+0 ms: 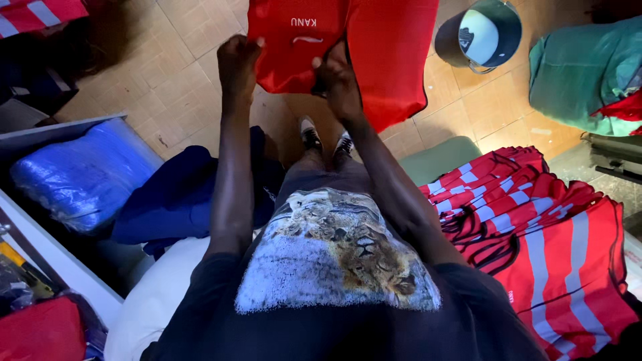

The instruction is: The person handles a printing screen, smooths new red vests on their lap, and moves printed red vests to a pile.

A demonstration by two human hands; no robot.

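I look straight down my own body. Both arms reach out in front of me and hold up a red fabric garment (pixel 374 47) with white lettering and a black trimmed edge. My left hand (pixel 237 63) grips its left edge. My right hand (pixel 338 83) pinches the cloth near the middle, just below the white print. The garment hangs above the tiled floor, in front of my shoes (pixel 326 137).
A stack of red vests with grey reflective stripes (pixel 542 234) lies at my right. A blue plastic-wrapped bundle (pixel 83 177) and dark blue cloth (pixel 180 197) sit at my left. A round dark bucket (pixel 481 33) and green cloth (pixel 582 73) stand on the tiled floor (pixel 167 60).
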